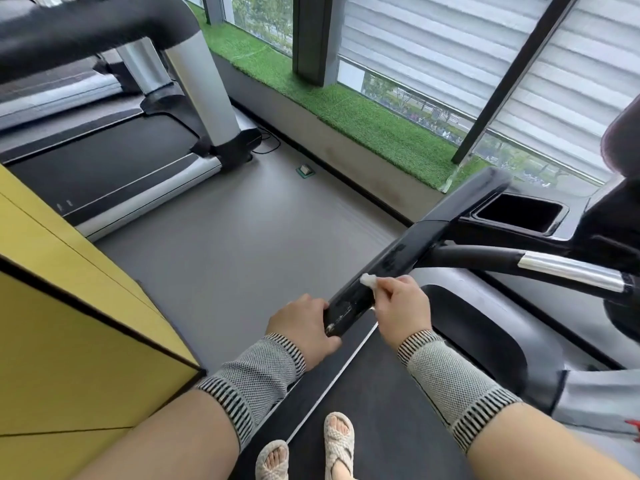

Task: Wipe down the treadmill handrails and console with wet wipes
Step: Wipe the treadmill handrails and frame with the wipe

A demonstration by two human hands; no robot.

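I see a grey gym floor (242, 230) filling the middle of the view, with a yellow panelled wall (69, 323) close on my left and a second treadmill (104, 161) parked beyond it, its silver upright rising to a black rail. A strip of artificial grass (363, 123) runs along the window ledge under slatted blinds (485, 57). I stand on the belt (381, 410) of the treadmill I am cleaning, my sandalled feet (339, 441) at the bottom edge. To my right, the console (554, 230) shows a dark rectangular cup well, and a black bar with a chrome sleeve (571, 271) branches across below it. The left handrail (415, 244) slants from the console down toward me, glossy black and streaked with wet marks; nothing blocks it. Both wrists wear grey knitted wrist bands (263, 375). My left hand (304, 327) grips the near end of the handrail, fingers wrapped round it out of sight and thumb along its side. My right hand (401, 306) pinches a crumpled white wet wipe (369, 280) between thumb and curled fingers, pressing it against the top of the handrail just above my left hand.
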